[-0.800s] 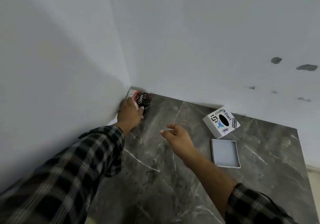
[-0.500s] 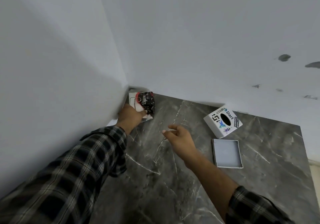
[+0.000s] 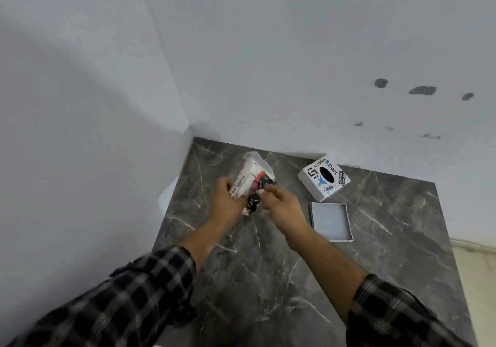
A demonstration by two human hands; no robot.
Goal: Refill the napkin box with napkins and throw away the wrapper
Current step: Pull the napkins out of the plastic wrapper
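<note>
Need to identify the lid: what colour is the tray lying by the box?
Plain light grey tray, head view.

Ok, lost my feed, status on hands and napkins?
Left hand gripping napkin pack. Right hand at its wrapper. Napkin box apart from its tray. Nothing blocking.

A dark grey marble-pattern tabletop with white veins (image 3: 389, 239) stands pushed into the corner of two plain white painted walls (image 3: 268, 51). On the right wall there are several dark grey spots of chipped paint (image 3: 422, 90), above the table. At the far right, a strip of pale beige floor (image 3: 480, 279) is visible.
</note>
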